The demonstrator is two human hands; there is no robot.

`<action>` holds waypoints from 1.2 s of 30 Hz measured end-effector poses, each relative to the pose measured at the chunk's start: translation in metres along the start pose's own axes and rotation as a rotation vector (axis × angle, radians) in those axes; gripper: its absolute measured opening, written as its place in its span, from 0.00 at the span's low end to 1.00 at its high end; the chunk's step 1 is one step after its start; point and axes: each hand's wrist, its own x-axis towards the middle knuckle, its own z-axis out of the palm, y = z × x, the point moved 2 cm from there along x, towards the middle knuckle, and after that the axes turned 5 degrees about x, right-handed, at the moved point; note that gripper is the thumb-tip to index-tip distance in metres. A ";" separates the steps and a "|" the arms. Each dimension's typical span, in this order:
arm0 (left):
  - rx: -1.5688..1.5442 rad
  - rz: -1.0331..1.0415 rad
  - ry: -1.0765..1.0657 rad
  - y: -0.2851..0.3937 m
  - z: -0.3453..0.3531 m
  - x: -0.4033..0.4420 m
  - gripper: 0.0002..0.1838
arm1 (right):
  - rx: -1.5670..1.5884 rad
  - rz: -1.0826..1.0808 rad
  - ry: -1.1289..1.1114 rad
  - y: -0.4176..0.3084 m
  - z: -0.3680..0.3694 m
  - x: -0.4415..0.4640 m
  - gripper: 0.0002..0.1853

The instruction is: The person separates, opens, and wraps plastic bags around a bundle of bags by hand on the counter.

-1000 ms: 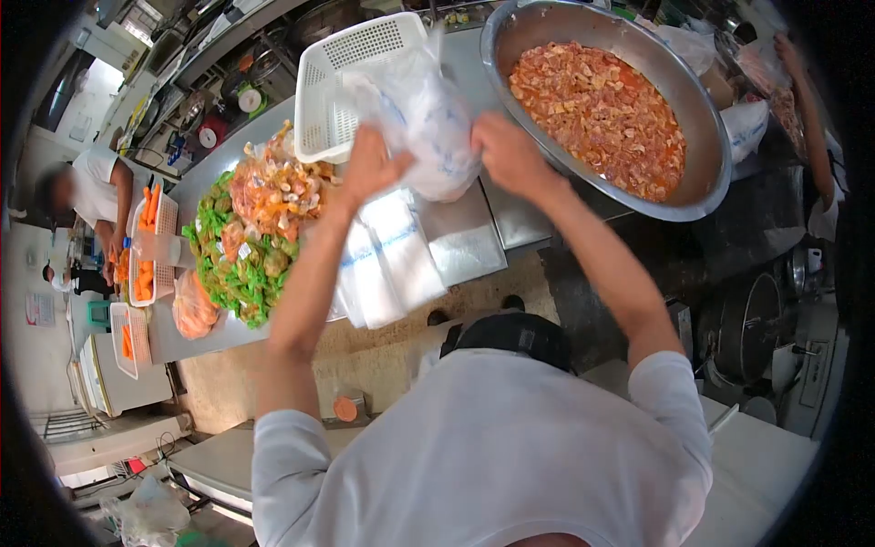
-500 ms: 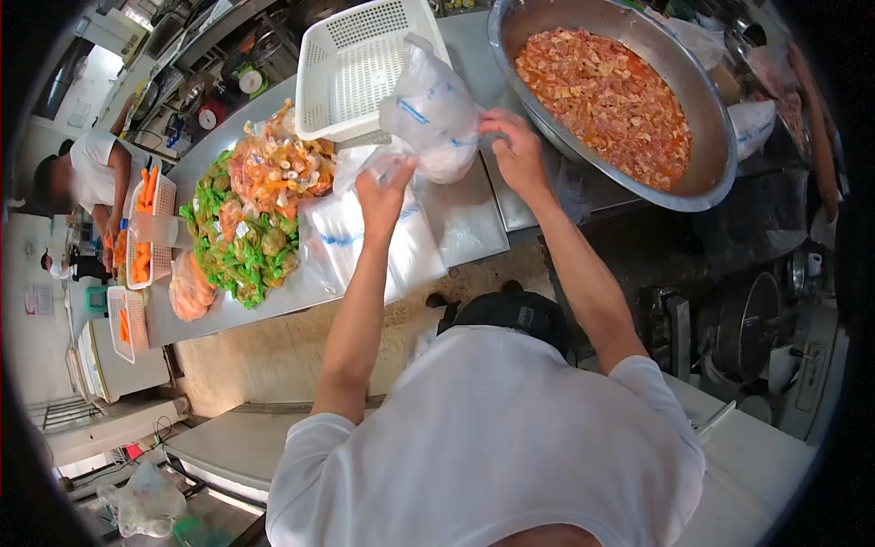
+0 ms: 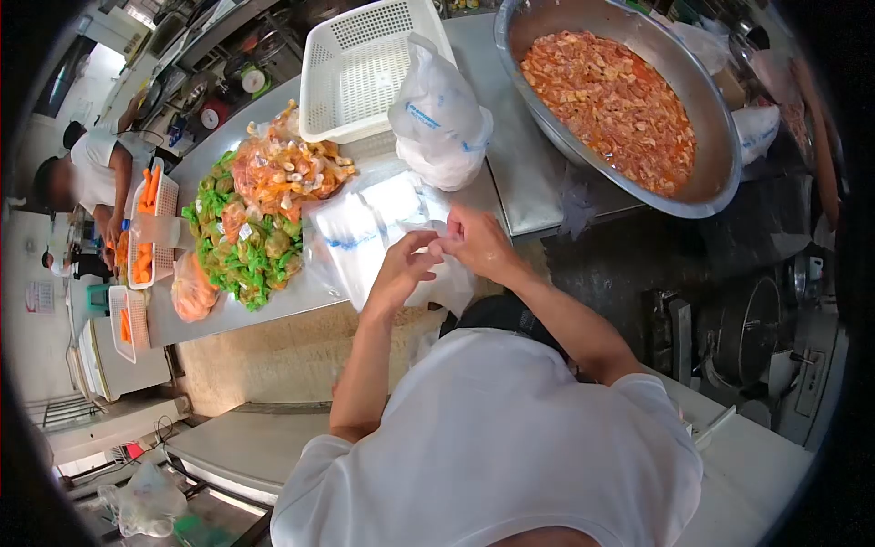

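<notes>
My left hand (image 3: 406, 267) and my right hand (image 3: 476, 242) meet over the near edge of a stack of flat clear plastic bags (image 3: 360, 239). Both pinch a thin, see-through bag (image 3: 448, 287) that hangs between them toward my body. Just beyond, a filled white plastic bag (image 3: 437, 118) with blue print stands upright on the metal table, its top gathered to a point. Neither hand touches it. Behind it sits a white perforated basket (image 3: 351, 77).
A large metal basin (image 3: 629, 118) of sauced meat pieces stands at the right. Left lie green and orange bagged items (image 3: 241, 237), a bag of orange pieces (image 3: 193, 290) and baskets with carrots (image 3: 153, 228). A person (image 3: 96, 173) works at the far left.
Both hands have left the filled white bag and come down toward my body, onto a thin clear bag at the stack. The filled bag now stands alone beside the basket.
</notes>
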 end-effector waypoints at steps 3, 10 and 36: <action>-0.071 0.017 0.036 -0.009 0.004 0.002 0.28 | 0.098 -0.009 -0.028 0.015 0.006 -0.005 0.17; -0.058 0.044 -0.059 0.001 0.002 0.001 0.13 | 0.001 0.037 -0.075 0.007 0.000 -0.016 0.20; 0.085 0.261 0.183 0.035 0.017 0.016 0.17 | 0.086 -0.079 -0.081 -0.021 -0.036 -0.019 0.17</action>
